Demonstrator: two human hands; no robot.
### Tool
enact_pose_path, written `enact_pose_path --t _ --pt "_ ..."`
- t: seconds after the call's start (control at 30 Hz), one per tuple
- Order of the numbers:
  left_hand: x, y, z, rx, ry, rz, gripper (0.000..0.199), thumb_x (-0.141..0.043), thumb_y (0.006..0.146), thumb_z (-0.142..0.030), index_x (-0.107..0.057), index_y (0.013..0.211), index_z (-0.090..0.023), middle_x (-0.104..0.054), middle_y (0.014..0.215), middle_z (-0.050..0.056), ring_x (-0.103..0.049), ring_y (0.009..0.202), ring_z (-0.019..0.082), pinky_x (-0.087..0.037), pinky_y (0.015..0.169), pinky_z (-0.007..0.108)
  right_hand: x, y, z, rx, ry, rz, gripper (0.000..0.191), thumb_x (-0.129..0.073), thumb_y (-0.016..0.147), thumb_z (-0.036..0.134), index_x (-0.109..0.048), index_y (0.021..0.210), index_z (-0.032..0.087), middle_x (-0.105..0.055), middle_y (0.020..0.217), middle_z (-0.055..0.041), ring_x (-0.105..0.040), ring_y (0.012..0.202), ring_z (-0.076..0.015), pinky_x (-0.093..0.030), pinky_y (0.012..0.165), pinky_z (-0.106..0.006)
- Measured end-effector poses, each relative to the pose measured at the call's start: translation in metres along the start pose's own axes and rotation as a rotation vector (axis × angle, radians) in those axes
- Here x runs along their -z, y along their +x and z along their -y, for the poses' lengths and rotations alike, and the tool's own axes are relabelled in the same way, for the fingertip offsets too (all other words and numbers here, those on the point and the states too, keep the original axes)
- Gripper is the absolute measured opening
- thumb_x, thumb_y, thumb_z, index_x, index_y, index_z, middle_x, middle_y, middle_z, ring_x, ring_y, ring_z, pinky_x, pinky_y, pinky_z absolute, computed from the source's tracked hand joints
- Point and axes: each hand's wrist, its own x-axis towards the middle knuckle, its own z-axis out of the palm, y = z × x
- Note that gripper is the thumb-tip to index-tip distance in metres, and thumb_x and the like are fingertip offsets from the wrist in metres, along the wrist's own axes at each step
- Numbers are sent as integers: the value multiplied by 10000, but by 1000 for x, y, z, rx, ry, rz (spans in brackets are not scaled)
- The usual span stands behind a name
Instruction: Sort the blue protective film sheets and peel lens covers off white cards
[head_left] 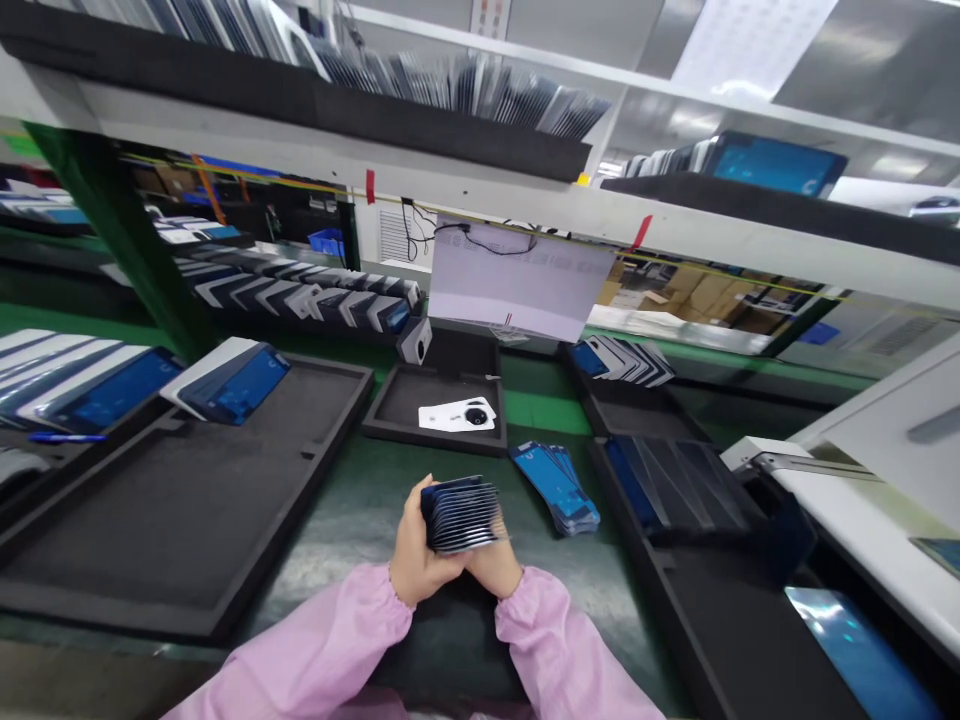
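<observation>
Here my left fingers [444,569] and right fingers [493,563] curl snugly round a gathered stack of thin phone panels [465,518] over the table [330,545], not yet set down, fanned blue phone panels [555,485] lying untouched rightward.

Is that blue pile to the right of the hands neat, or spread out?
Spread out a bit: the blue pile lies fanned on the green table, its pieces overlapping with several edges showing.

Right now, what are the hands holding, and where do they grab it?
A stack of thin, shiny sheets, held by its sides: left hand on the left, right hand on the right.
</observation>
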Motion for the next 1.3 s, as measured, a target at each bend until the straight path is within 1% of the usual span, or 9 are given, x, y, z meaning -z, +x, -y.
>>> enact_pose_path --t 0.13,0.43,0.57,0.77,0.83,0.97,1.03,1.17,1.3 --pt "-6 3 11 148 -158 -20 760 -729 563 -491 -406 1171 -169 -591 1090 121 -589 1021 302 -441 910 465 -2 -1 -2 58 -32 83 529 -788 605 284 -563 1078 210 -661 1065 -70 -629 972 -237 -496 900 -408" --pt "-7 17 13 236 -311 6 502 -791 508 -295 -517 916 -193 -655 801 17 -633 763 234 -494 762 383 5 0 -1 139 -211 86 393 -674 708 193 -562 1084 216 -683 1033 -45 -642 948 -215 -499 878 -372" --pt "-12 29 12 291 -402 0 514 -779 531 -291 -504 952 -187 -662 832 27 -645 780 228 -497 771 362 5 1 12 102 -310 -17 377 -649 679 139 -562 1041 203 -691 955 -32 -655 851 -205 -517 792 -340" --pt "-21 37 -21 438 -584 -76 766 -717 676 -271 -266 1295 -273 -562 1191 67 -572 1079 203 -415 938 347 -5 1 52 -16 -876 -113 303 -575 663 72 -528 949 159 -670 806 -64 -655 751 -233 -492 668 -308" --pt "-18 36 -28 554 -732 -32 769 -755 632 -231 -335 1276 -261 -528 1250 62 -518 1149 202 -358 994 324 -20 0 64 -6 -1095 -55 285 -520 685 34 -543 949 138 -657 828 -101 -647 758 -250 -491 650 -326" --pt "1 40 -30 725 -908 82 491 -710 650 -291 -558 1084 -118 -605 1128 126 -525 1125 261 -377 974 355 -49 -13 90 42 -1368 -12 387 -462 731 -13 -533 1093 103 -624 926 -165 -610 830 -290 -512 621 -375" --pt "13 44 -29 785 -1000 160 484 -669 649 -333 -596 1053 -77 -652 1002 139 -587 1012 269 -414 930 383 -51 -22 114 115 -1322 47 394 -538 759 65 -507 1146 130 -609 1016 -162 -587 907 -295 -530 662 -394" --pt "28 49 -25 860 -1167 272 627 -604 599 -444 -593 1096 -63 -667 906 119 -630 843 249 -459 860 400 -31 -38 183 428 -908 398 382 -569 840 282 -482 1210 241 -562 1206 -70 -550 1078 -219 -489 908 -358" --pt "32 44 -23 867 -1328 435 694 -605 549 -423 -554 1150 -80 -654 929 93 -629 837 239 -486 800 360 -13 -62 218 552 -579 519 281 -476 882 436 -515 1160 417 -663 1026 65 -611 990 -162 -531 849 -265"
